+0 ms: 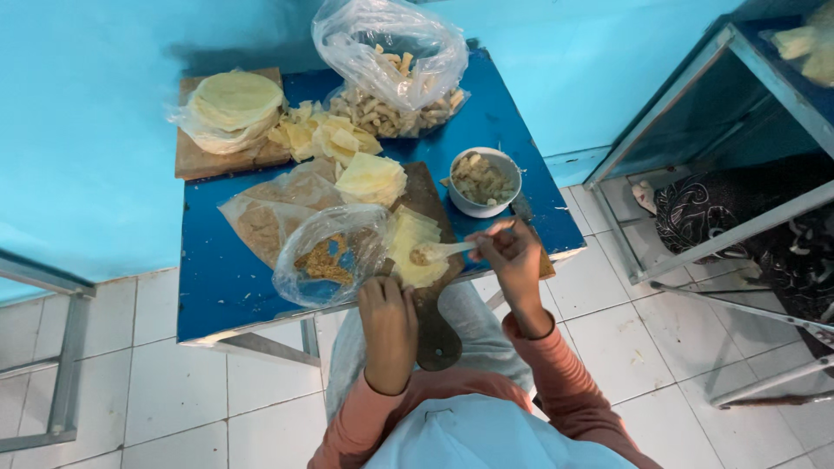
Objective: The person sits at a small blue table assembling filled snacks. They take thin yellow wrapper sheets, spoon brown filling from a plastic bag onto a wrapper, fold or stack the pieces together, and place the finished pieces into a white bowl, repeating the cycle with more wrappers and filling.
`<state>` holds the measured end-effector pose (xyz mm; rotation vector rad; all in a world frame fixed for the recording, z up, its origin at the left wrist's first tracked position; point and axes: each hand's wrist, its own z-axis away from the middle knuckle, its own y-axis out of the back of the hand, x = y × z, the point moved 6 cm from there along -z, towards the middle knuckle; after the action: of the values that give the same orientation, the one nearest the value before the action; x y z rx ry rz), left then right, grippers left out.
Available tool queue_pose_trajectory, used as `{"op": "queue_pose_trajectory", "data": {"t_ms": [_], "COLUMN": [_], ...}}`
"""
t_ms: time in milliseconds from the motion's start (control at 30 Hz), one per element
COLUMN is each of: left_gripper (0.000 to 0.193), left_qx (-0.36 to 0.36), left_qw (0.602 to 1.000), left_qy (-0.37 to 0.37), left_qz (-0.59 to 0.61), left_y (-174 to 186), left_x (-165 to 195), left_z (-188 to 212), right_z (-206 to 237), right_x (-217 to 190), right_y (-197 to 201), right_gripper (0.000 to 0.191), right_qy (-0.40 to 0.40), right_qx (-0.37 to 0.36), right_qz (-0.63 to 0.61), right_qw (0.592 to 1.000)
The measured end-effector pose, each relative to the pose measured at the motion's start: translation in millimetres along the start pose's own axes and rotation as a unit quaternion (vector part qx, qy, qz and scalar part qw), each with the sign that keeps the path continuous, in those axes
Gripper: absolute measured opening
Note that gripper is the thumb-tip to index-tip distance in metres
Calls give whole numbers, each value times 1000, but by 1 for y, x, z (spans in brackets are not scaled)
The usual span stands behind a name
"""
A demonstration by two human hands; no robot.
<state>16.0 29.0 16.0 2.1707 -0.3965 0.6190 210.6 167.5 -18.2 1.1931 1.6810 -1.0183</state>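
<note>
Blue paint covers the small desk [217, 278] where a person sits wrapping filling in thin pastry sheets, seen from above. The right hand [514, 257] has its grip closed on the handle of a pale spoon [439, 252], whose bowl carries a lump of filling over a pale sheet [415, 252] lying on a dark wooden board [434, 334]. The left hand [388, 317] rests at the near edge of that board, fingers curled together; whether it pins the sheet or only the board cannot be told.

A white bowl [483, 182] of chopped filling stands just beyond the spoon, partly full. A clear bag [326, 256] holding brown crumbs lies just beside the sheet on the left. Further back, a stack of round sheets [234, 108] sits on a second board, near a loose heap of yellow pastry pieces [321, 135], and a large plastic bag [391, 65] holds many pale pieces that look like finished ones.

Judging by the piles, a good share of the work looks done, while the tall stack of unused sheets and the filling left in the bowl suggest plenty remains. The sheet in hand is filled but not yet folded.
</note>
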Motion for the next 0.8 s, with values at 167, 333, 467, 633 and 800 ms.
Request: {"op": "queue_pose_trajectory", "data": {"t_ms": [167, 333, 467, 633, 800], "left_gripper": [9, 16, 19, 18, 19], "left_qx": [-23, -10, -23, -77, -78], "left_qw": [1000, 996, 991, 973, 973], "left_qy": [3, 8, 15, 55, 87], "left_qz": [0, 93, 134, 209, 198], "left_y": [-8, -5, -3, 3, 7], "left_x": [-5, -5, -6, -17, -21], "left_z": [-7, -11, -14, -16, -17], "right_z": [20, 36, 42, 48, 59], "right_x": [24, 29, 24, 17, 0], "right_y": [6, 9, 5, -3, -15], "right_gripper": [14, 14, 16, 18, 21], "right_qy": [-29, -21, 32, 95, 168], "right_qx": [39, 55, 40, 29, 6], "right_qz": [1, -17, 8, 48, 124], "right_qw": [999, 998, 999, 994, 978]}}
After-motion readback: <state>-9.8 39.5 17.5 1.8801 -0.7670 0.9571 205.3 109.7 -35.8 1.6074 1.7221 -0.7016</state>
